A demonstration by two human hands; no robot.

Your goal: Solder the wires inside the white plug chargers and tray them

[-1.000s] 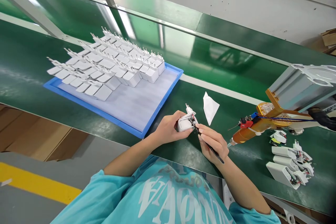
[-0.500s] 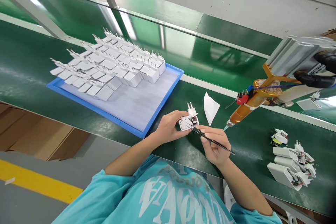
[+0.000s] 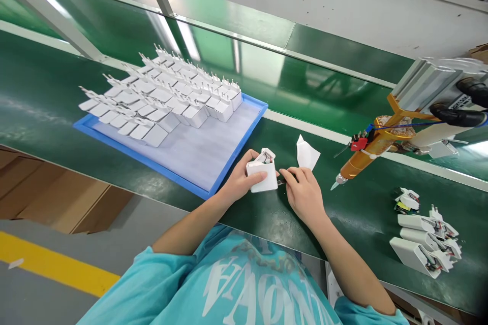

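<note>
A white plug adapter (image 3: 264, 177) is upright with a broad side of its housing towards me. At its top, the loose cap stands ajar with wiring showing beneath it. My left hand (image 3: 243, 177) is closed around the housing, its thumb across the front. Just right of the adapter, my right hand (image 3: 305, 193) is closed, back upwards, on dark tweezers (image 3: 281, 182). Only a short piece of them shows; the rest is under the fingers. Whether their tips touch the adapter I cannot tell.
Left stands a blue-rimmed tray (image 3: 217, 188) with rows of white adapters (image 3: 171, 94). Behind my right hand lies a folded white paper (image 3: 307, 153). An orange dispenser nozzle (image 3: 339, 180) slants down at right, near several open adapters (image 3: 425, 244) and a loose circuit part (image 3: 407, 199).
My left hand has turned the adapter, so its pins and open inside no longer face up. The right hand has rolled over palm-down, and the tweezers are mostly hidden now.
</note>
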